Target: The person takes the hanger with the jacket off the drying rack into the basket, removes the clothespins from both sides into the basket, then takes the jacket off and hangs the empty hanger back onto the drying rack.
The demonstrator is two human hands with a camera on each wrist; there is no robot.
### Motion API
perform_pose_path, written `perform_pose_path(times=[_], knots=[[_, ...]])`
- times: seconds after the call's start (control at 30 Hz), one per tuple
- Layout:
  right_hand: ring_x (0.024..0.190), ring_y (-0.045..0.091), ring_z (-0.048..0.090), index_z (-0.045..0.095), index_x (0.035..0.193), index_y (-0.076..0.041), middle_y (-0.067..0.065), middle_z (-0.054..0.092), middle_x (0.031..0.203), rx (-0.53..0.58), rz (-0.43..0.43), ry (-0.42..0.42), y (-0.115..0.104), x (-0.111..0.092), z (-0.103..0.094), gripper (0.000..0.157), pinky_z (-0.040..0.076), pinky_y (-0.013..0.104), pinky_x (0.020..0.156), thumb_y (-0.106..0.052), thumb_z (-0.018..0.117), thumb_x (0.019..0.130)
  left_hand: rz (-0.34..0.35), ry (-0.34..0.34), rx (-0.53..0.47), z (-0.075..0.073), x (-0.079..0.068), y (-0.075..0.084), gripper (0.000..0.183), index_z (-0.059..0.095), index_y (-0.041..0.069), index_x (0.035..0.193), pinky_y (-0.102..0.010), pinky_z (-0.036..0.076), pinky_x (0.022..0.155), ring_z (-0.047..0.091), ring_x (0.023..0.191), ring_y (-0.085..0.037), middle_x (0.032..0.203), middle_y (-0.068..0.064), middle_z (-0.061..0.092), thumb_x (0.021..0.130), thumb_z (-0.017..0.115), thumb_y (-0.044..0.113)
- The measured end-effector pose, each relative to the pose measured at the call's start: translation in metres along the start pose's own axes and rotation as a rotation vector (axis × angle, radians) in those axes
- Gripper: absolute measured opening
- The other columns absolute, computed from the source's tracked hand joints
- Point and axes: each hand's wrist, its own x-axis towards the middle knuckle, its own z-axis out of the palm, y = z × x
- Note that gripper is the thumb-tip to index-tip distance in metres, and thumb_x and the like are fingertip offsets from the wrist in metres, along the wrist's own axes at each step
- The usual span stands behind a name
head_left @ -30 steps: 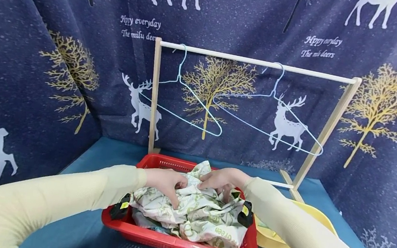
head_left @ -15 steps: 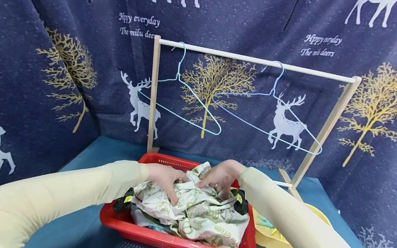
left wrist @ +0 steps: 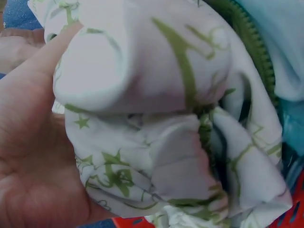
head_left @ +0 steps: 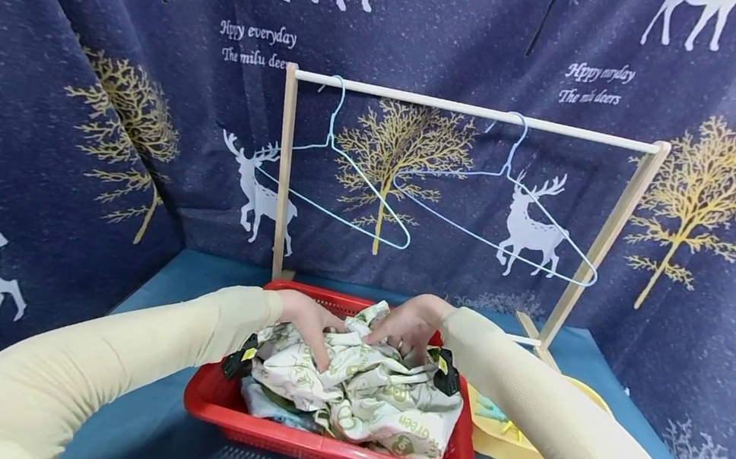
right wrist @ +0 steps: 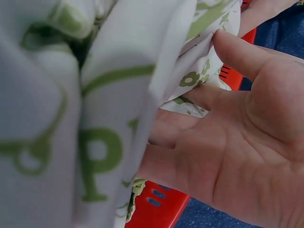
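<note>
A white garment with green print (head_left: 374, 406) lies bunched up in a red plastic basket (head_left: 327, 450). My left hand (head_left: 307, 320) grips its far left part, thumb on top and fingers mostly hidden behind the cloth. On the other side, my right hand (head_left: 412, 328) holds a fold between thumb and fingers. The right wrist view shows that thumb tip (right wrist: 223, 40) against the fabric. Under the garment's left edge some light blue cloth (head_left: 277, 408) peeks out. A dark green zipper (left wrist: 259, 47) runs beside the printed fabric in the left wrist view.
Behind the basket stands a wooden rack (head_left: 283, 173) with a white top rail (head_left: 418, 99). Two light blue hangers (head_left: 372, 192) hang from it. A yellow tray (head_left: 509, 450) holding small items sits right of the basket, partly behind my right sleeve (head_left: 539, 404).
My left hand has shifted slightly right and up along the garment, lifting its left edge so more light blue cloth shows. The right hand stays nearly in place. The head view has shifted slightly.
</note>
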Motion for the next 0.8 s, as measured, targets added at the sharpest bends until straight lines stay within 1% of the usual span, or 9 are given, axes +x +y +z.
perform_pose_path(times=[0.17,0.3,0.4,0.5,0.57,0.63,0.73,0.8], knots=[[0.153,0.041,0.013,-0.001,0.16,-0.022,0.02,0.006,0.166,0.017,0.002,-0.019,0.003,0.001,0.0,0.076,0.03,0.061,0.114,-0.044,0.045,0.103,-0.032,-0.089,0.092,-0.006,0.003,0.004,0.095,0.019,0.025,0.159,-0.043,0.024,0.122,0.016,0.154,-0.02,0.167,-0.001,0.017,0.084,0.07,0.053],[0.152,0.039,0.018,-0.003,0.16,-0.023,0.02,0.009,0.166,0.008,-0.002,-0.039,0.005,0.004,0.0,0.076,0.034,0.06,0.111,-0.045,0.044,0.103,-0.056,-0.129,0.114,-0.01,0.004,0.007,0.095,0.018,0.026,0.159,-0.043,0.023,0.122,0.015,0.154,-0.02,0.167,-0.001,0.017,0.084,0.07,0.054],[0.151,0.038,0.021,-0.003,0.16,-0.023,0.019,0.01,0.166,-0.012,-0.008,-0.036,0.005,0.005,0.0,0.077,0.036,0.06,0.11,-0.045,0.044,0.103,-0.05,-0.13,0.098,-0.01,0.004,0.007,0.095,0.018,0.024,0.159,-0.043,0.022,0.123,0.014,0.155,-0.019,0.167,-0.001,0.017,0.084,0.07,0.052],[0.151,0.037,0.023,-0.002,0.16,-0.023,0.018,0.012,0.166,-0.017,-0.008,-0.016,0.004,0.003,-0.001,0.077,0.037,0.059,0.109,-0.046,0.045,0.103,-0.032,-0.106,0.074,-0.009,0.002,0.006,0.094,0.019,0.023,0.159,-0.043,0.021,0.123,0.015,0.154,-0.019,0.167,-0.002,0.017,0.085,0.07,0.05],[0.151,0.038,0.022,-0.001,0.16,-0.022,0.018,0.013,0.165,-0.019,-0.01,-0.005,0.003,0.002,-0.001,0.078,0.036,0.059,0.11,-0.046,0.046,0.103,-0.025,-0.091,0.077,-0.009,0.0,0.004,0.093,0.02,0.024,0.159,-0.043,0.022,0.123,0.016,0.154,-0.02,0.166,-0.002,0.018,0.085,0.069,0.052],[0.151,0.039,0.022,0.002,0.16,-0.021,0.019,0.014,0.165,-0.008,-0.012,0.008,0.003,0.0,-0.001,0.078,0.034,0.061,0.111,-0.046,0.048,0.102,-0.016,-0.085,0.092,-0.011,-0.002,0.003,0.091,0.021,0.024,0.158,-0.043,0.023,0.122,0.017,0.154,-0.02,0.166,-0.002,0.019,0.086,0.067,0.054],[0.15,0.042,0.023,0.007,0.16,-0.02,0.021,0.019,0.163,-0.006,-0.025,0.025,0.004,-0.002,0.0,0.077,0.032,0.065,0.111,-0.045,0.049,0.101,0.003,-0.086,0.139,-0.015,-0.004,0.003,0.088,0.022,0.024,0.158,-0.043,0.026,0.121,0.022,0.153,-0.021,0.165,-0.002,0.021,0.087,0.064,0.056],[0.148,0.043,0.028,0.013,0.159,-0.019,0.021,0.024,0.161,-0.023,-0.038,0.042,0.005,-0.004,0.0,0.074,0.034,0.065,0.109,-0.046,0.05,0.101,0.018,-0.091,0.162,-0.018,-0.005,0.003,0.086,0.022,0.024,0.158,-0.042,0.028,0.12,0.026,0.152,-0.022,0.165,-0.003,0.023,0.088,0.062,0.056]])
